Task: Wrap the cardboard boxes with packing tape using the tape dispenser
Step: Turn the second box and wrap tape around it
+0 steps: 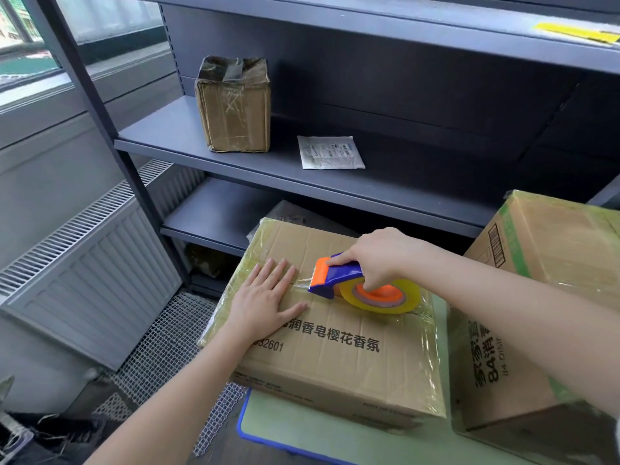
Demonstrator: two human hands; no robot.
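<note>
Pressing palm-down on the top of the cardboard box, the left hand lies flat with its fingers straight and slightly spread, holding nothing. The right hand grips the tape dispenser, its fingers curled over the blue body and reaching down to the orange hub of the tape roll. The dispenser rests on the box top, its orange cutter end pointing towards the left hand and just beside its fingertips. A short strip of clear tape runs from the cutter down to the cardboard.

The box carries glossy tape along its edges and sits at the left edge of the green worktop. A second, taller box stands just beside it on the right side of the worktop, partly behind the right forearm.

Beyond the worktop's far edge, a grey shelf holds a small taped box and a white packet, well apart.
</note>
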